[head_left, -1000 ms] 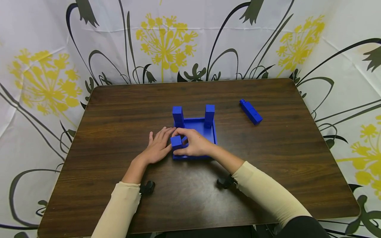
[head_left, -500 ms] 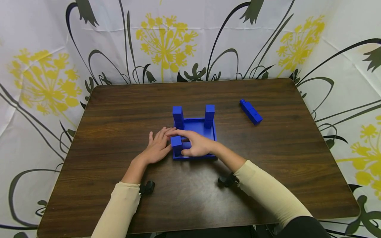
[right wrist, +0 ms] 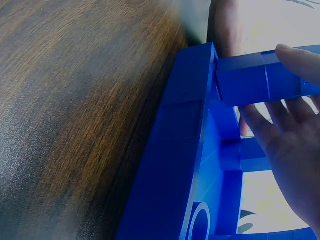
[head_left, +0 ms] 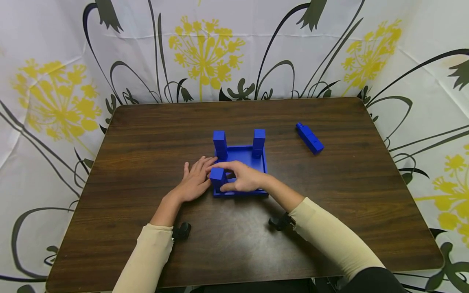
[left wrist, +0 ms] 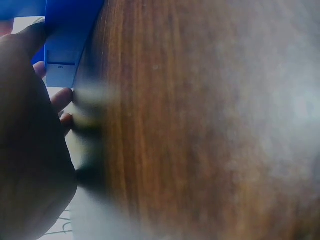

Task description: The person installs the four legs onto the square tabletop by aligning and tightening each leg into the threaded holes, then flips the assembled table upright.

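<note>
A shallow blue square tray-shaped tabletop (head_left: 243,151) lies upside down mid-table. Blue square legs stand upright at its far left corner (head_left: 220,144) and far right corner (head_left: 258,142). At the near left corner, my right hand (head_left: 246,177) holds another blue leg (head_left: 218,177) between thumb and fingers. The thumb lies along that leg (right wrist: 245,82) in the right wrist view, fingers on its other side. A round socket (right wrist: 200,222) shows at the near right corner. My left hand (head_left: 192,183) lies with fingers extended against the tabletop's left side.
A loose blue leg (head_left: 310,138) with a round peg at one end lies at the table's right rear. The brown wooden table (head_left: 329,211) ends at a flowered curtain (head_left: 205,53) behind. Each wrist wears a small black camera.
My right hand loosened from the near left leg, its fingers reaching further left, then its thumb came back against the leg. The left hand stayed where it was.
</note>
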Action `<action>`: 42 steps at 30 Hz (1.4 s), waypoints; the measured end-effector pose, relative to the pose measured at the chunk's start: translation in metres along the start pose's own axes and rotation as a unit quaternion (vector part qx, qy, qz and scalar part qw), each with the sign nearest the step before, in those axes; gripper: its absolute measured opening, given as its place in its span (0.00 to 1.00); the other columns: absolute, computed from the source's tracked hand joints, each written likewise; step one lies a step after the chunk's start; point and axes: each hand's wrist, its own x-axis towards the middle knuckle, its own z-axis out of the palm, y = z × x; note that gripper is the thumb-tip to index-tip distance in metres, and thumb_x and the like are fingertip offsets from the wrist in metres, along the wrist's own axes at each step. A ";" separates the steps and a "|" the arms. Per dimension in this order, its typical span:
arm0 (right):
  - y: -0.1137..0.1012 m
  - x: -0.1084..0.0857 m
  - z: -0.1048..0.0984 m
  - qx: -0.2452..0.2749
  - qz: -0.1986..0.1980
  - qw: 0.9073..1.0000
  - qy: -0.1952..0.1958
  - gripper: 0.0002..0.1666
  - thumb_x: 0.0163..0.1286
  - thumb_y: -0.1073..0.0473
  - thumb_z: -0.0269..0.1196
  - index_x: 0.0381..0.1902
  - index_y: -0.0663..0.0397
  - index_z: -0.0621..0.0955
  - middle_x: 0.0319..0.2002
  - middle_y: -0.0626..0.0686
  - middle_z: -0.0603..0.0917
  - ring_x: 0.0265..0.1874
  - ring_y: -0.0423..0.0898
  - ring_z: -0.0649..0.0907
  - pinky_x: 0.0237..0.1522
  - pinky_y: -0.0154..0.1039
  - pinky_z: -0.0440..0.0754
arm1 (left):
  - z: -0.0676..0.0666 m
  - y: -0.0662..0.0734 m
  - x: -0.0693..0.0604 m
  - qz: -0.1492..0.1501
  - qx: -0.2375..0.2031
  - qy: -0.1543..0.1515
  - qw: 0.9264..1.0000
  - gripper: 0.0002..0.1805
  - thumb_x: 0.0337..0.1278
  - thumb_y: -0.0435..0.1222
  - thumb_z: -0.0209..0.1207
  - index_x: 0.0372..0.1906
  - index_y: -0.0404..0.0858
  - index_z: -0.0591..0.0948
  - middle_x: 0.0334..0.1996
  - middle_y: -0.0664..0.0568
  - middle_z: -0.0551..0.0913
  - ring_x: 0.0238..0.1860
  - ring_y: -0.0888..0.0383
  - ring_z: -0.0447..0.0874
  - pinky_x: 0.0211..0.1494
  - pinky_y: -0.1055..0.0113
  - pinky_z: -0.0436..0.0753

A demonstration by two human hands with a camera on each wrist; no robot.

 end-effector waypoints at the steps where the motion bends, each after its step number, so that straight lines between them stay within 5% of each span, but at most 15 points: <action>1: 0.000 0.000 0.000 -0.001 0.003 1.000 0.004 0.38 0.63 0.69 0.68 0.69 0.64 0.68 0.65 0.60 0.73 0.64 0.48 0.73 0.61 0.39 0.72 | -0.001 0.001 0.000 -0.001 -0.002 0.000 1.000 0.34 0.71 0.44 0.45 0.78 0.51 0.50 0.75 0.50 0.51 0.77 0.44 0.37 0.65 0.32 0.26; 13: 0.001 0.002 0.007 -0.068 0.022 0.994 0.077 0.25 0.54 0.60 0.77 0.49 0.53 0.79 0.45 0.49 0.82 0.48 0.43 0.81 0.47 0.35 0.81 | 0.001 -0.003 0.001 -0.007 0.001 -0.009 1.000 0.35 0.73 0.46 0.45 0.78 0.54 0.47 0.76 0.51 0.49 0.77 0.47 0.35 0.66 0.33 0.25; 26: 0.003 0.004 0.017 -0.152 0.033 0.977 0.146 0.27 0.50 0.52 0.79 0.44 0.47 0.78 0.38 0.44 0.83 0.38 0.37 0.82 0.39 0.34 0.81 | 0.000 0.000 -0.001 0.000 0.000 -0.008 1.000 0.34 0.75 0.56 0.40 0.78 0.51 0.48 0.76 0.49 0.49 0.77 0.43 0.36 0.65 0.32 0.26; 33: 0.001 0.001 0.009 -0.120 0.027 0.988 0.096 0.40 0.51 0.50 0.78 0.61 0.51 0.75 0.58 0.49 0.78 0.55 0.43 0.78 0.50 0.43 0.80 | 0.000 0.000 -0.001 0.008 -0.002 -0.001 1.000 0.35 0.74 0.56 0.40 0.78 0.49 0.49 0.76 0.47 0.50 0.77 0.42 0.37 0.64 0.30 0.26; 37: -0.001 -0.002 0.000 -0.036 0.000 0.998 0.042 0.44 0.59 0.61 0.73 0.71 0.55 0.66 0.69 0.54 0.69 0.67 0.45 0.69 0.59 0.49 0.74 | 0.001 -0.001 0.000 0.007 0.005 0.002 1.000 0.34 0.74 0.57 0.40 0.77 0.48 0.51 0.76 0.46 0.50 0.77 0.41 0.37 0.65 0.31 0.26; 42: -0.003 -0.003 -0.008 0.021 -0.032 0.999 -0.009 0.44 0.61 0.74 0.63 0.74 0.56 0.61 0.72 0.55 0.65 0.70 0.43 0.64 0.66 0.46 0.65 | 0.000 -0.001 -0.001 0.007 0.014 -0.001 1.000 0.33 0.74 0.49 0.43 0.76 0.43 0.52 0.75 0.43 0.49 0.76 0.40 0.38 0.65 0.31 0.27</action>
